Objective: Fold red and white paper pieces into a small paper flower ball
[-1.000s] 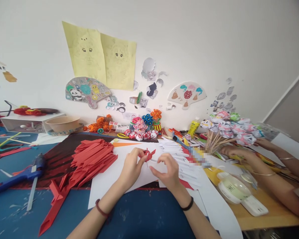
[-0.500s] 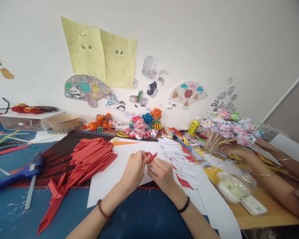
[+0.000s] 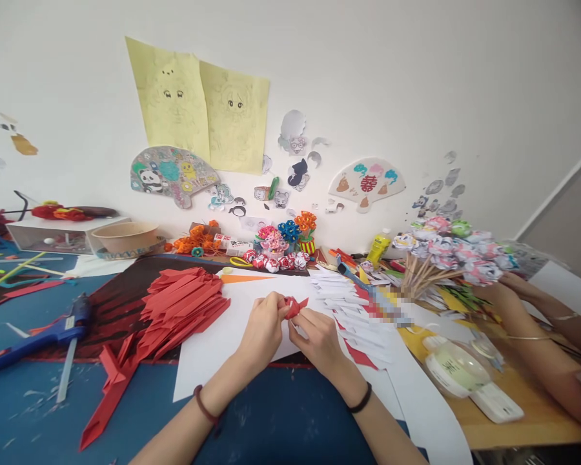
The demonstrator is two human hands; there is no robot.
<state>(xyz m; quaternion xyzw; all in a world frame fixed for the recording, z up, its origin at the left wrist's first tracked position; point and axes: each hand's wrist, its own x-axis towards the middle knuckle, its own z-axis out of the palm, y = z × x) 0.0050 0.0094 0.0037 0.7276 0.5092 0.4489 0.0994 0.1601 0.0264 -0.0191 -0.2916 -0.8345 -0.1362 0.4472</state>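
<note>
My left hand [image 3: 261, 330] and my right hand [image 3: 319, 337] meet over a white sheet of paper [image 3: 232, 336], both pinched on a small folded red paper piece [image 3: 295, 305]. The fingers of each hand are closed on it. A large pile of folded red paper strips [image 3: 179, 307] lies to the left of my left hand. A spread of folded white paper strips [image 3: 353, 310] lies just right of my right hand.
A blue glue gun [image 3: 39, 332] lies at the left. Another person's hands [image 3: 503, 297] hold a bunch of paper flowers on sticks [image 3: 445, 248] at the right. A white lidded container [image 3: 458, 368], a yellow glue bottle [image 3: 378, 245], a bowl [image 3: 126, 236] and small paper flower pots [image 3: 290, 239] stand near the wall.
My right hand has moved in from the right and closed on the red piece beside my left hand. The other person's hands have shifted right.
</note>
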